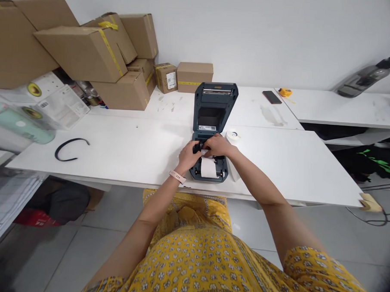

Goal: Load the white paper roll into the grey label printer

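Note:
A dark grey label printer [212,116] stands on the white table [124,147] with its lid tipped open and upright. A white paper roll [208,167] lies in its bay. My left hand [188,155] is curled over the left side of the bay, fingers on a black part inside. My right hand [218,145] reaches across the bay from the right, fingers bent and pinching at the white paper's upper edge. A second white roll [233,136] sits just right of the printer.
Cardboard boxes [89,51] are stacked at the back left. A black curved band [68,148] lies on the left of the table. A phone [271,97] and yellow tape measure [284,92] lie at the back right. A grey handheld device [366,78] rests on the far right table.

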Tool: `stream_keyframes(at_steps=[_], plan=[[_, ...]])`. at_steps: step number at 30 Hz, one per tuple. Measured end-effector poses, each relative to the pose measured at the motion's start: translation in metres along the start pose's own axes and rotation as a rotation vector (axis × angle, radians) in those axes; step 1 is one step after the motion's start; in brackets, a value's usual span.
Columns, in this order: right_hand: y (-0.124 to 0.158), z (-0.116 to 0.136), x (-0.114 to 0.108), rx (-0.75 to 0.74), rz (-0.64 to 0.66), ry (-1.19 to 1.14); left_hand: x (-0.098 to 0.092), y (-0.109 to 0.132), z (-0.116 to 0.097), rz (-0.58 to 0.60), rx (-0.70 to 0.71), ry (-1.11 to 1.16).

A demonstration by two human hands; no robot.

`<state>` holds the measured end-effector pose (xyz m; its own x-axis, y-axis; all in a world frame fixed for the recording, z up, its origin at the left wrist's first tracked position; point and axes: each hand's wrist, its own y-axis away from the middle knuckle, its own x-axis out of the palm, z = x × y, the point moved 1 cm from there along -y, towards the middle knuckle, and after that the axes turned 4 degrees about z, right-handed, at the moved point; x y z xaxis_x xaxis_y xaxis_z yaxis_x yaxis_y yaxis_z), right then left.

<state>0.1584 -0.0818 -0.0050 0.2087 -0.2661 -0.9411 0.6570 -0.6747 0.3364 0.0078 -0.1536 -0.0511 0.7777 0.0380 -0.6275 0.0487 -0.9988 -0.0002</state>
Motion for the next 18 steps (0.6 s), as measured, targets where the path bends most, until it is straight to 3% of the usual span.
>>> stream_keyframes(at_steps=[6, 9, 12, 15, 18], plan=[[-0.003, 0.002, 0.002, 0.011, 0.006, 0.061, 0.003, -0.002, 0.004, 0.013, 0.023, 0.023], [-0.003, 0.003, 0.002, 0.009, 0.013, 0.083, 0.003, 0.009, 0.007, -0.032, 0.086, 0.052], [-0.003, 0.004, 0.002, 0.003, 0.022, 0.084, -0.003, 0.033, 0.007, -0.111, 0.296, 0.086], [-0.004, 0.003, 0.003, -0.008, 0.021, 0.073, -0.011, 0.061, 0.003, -0.03, 0.607, 0.041], [0.002, -0.004, -0.002, -0.039, 0.016, 0.037, -0.01, 0.078, 0.001, 0.006, 0.718, -0.089]])
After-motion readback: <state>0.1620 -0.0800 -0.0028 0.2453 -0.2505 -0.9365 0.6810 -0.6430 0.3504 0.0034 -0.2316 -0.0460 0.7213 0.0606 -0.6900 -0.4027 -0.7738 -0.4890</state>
